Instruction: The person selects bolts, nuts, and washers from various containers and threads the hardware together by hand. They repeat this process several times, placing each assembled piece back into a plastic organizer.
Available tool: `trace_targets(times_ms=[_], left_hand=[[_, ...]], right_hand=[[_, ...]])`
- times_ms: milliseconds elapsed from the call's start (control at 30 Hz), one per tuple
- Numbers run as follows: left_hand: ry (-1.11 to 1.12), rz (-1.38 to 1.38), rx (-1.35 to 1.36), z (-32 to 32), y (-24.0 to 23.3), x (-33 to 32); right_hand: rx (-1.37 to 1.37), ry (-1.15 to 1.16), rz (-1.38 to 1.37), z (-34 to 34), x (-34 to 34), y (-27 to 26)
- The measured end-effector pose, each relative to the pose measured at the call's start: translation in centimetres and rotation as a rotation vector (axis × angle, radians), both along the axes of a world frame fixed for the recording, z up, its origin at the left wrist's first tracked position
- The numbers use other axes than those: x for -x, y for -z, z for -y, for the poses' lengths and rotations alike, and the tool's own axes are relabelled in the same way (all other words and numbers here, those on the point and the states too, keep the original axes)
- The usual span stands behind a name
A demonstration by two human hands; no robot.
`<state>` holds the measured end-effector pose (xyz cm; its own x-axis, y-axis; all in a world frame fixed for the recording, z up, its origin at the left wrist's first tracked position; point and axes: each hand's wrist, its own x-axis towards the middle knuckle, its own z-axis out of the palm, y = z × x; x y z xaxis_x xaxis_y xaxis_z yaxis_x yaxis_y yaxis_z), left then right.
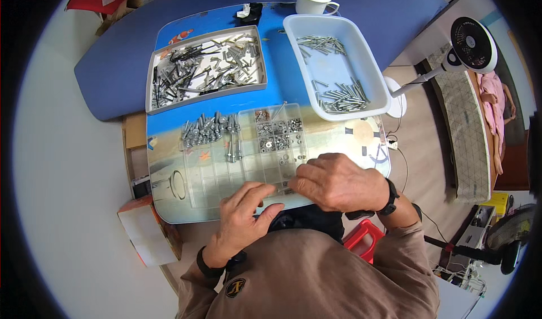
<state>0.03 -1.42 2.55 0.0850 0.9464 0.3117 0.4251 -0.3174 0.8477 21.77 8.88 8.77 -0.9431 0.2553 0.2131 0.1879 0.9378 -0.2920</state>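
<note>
My left hand point(245, 213) is held over the front edge of the table, its thumb and fingers apart and nothing visible between them. Bent over the near right part of a clear plastic compartment box point(216, 192), my right hand point(336, 183) has its fingertips drawn together. Whether they pinch something small is hidden. Nuts and washers point(275, 135) fill several of the box's compartments, and many near the left are bare. At the box's far left lies a heap of bolts point(203, 128). A few longer bolts point(234, 145) lie in line beside that heap.
Beyond the box stand a shallow carton tray point(206, 92) of mixed screws and a white plastic tub point(379, 82) with two groups of screws. A lidded white cup point(312, 1) is behind the tub. To the right are a fan point(472, 42) and a person point(493, 103) partly in view.
</note>
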Motion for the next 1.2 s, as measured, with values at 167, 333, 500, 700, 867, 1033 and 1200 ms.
trace_targets(times_ms=[167,333,500,700,867,1033,1200], left_hand=[[0.008,-0.026,-0.018,-0.4,0.3,0.0],[0.02,-0.046,0.024,-1.4,0.9,0.1],[-0.042,0.066,0.021,-2.6,1.5,0.5],[-0.132,0.278,0.165,-3.0,2.7,1.1],[-0.102,0.33,0.172,-3.3,3.1,1.4],[-0.094,0.359,0.186,-3.4,3.5,1.7],[-0.089,0.433,0.243,-3.3,3.6,1.7]], right_hand=[[0.04,-0.035,-0.008,0.1,1.2,0.8],[0.107,-0.01,-0.067,-1.0,1.3,1.4],[0.14,0.136,-0.114,-2.3,1.5,2.0],[0.092,0.338,0.021,-3.8,1.8,3.4],[0.033,0.41,0.181,-4.5,2.3,4.6],[0.058,0.491,0.247,-4.4,3.2,4.8],[0.05,0.522,0.203,-4.4,3.4,5.1]])
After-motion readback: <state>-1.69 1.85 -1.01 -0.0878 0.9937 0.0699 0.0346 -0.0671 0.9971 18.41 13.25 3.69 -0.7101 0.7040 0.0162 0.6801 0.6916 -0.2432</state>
